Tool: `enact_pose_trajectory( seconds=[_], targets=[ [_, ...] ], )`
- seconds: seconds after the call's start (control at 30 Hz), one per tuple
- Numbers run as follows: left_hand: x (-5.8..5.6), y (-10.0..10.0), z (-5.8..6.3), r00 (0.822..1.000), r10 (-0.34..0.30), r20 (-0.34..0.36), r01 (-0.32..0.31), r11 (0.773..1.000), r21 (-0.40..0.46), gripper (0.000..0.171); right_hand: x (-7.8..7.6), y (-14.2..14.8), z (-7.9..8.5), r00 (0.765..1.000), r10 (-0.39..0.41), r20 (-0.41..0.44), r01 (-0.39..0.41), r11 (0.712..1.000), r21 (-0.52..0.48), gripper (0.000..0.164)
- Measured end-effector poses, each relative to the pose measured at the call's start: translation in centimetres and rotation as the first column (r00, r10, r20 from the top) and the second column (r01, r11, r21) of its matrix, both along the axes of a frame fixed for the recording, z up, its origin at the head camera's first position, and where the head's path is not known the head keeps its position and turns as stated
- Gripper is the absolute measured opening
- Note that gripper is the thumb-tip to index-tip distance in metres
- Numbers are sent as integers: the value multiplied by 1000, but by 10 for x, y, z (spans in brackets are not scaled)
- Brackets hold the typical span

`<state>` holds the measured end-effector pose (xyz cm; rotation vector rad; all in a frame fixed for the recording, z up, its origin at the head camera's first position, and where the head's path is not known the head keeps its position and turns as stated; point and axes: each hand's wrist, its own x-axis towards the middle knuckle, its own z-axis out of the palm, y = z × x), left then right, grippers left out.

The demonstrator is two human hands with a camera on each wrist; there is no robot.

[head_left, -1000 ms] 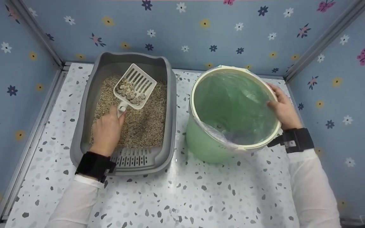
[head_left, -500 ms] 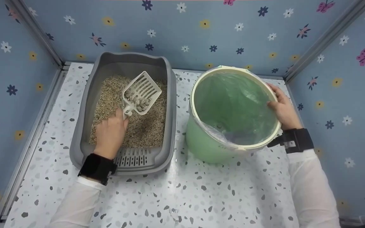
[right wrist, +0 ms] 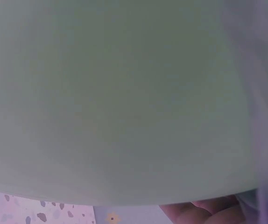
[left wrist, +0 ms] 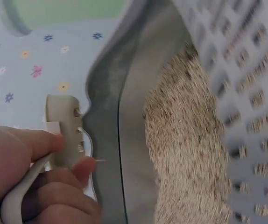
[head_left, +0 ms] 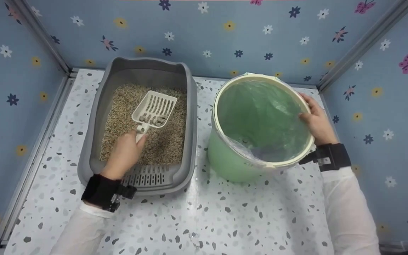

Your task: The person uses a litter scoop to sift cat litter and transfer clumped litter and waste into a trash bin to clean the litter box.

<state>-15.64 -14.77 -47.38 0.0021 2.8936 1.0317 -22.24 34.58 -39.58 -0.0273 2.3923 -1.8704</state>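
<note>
Gripping the handle of a white slotted scoop [head_left: 159, 101] in the left hand [head_left: 122, 154], with fingers curled, and bearing grey-brown clumps [head_left: 158, 121] near the handle end of the blade; pinching the rim of a green bin [head_left: 225, 166] with the right hand [head_left: 317, 122], thumb inside and fingers outside. Holding the scoop over tan litter [head_left: 120, 102], well inside the rim of a grey tray [head_left: 192, 141], nearer to its right wall than to its left; cannot tell whether touching the litter beneath. Leaving bare litter on every side of the blade, with most room to the left, and just a narrow strip of surface between tray and bin. Lined, in the bin, with a clear plastic bag [head_left: 267, 117] folded out over the rim, and open at the top. Set side by side on a white speckled tabletop [head_left: 218, 219], before blue flowered panels [head_left: 190, 37] framed with grey metal rails [head_left: 370, 42]. Dressed in white sleeves [head_left: 349, 209], with black straps [head_left: 99, 191] at both wrists. Seen from the left wrist, unlike overhead: fingers bent beneath the handle. Seen from the right wrist: mostly blurred green bin wall, with fingers partly hidden behind its lower edge
</note>
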Motion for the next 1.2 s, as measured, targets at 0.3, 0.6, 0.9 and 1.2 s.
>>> enact_pose_trajectory(
  seconds=[0.3,0.6,0.9,1.2],
  targets=[
    [1,-6,5,959,-83,271,16,971,240,36,0,1,-2,1000,6,-16,-6,999,35,64],
    [2,-4,4,964,-69,256,17,980,199,37,1,-1,-1,1000,0,-12,0,1000,2,64],
    [11,7,4,999,17,-31,-18,999,-42,36,1,-1,0,1000,-23,4,23,1000,-10,63],
    [20,24,28,963,22,-269,-76,978,-194,35,1,-2,0,1000,-5,2,5,999,-40,63]
  ],
)
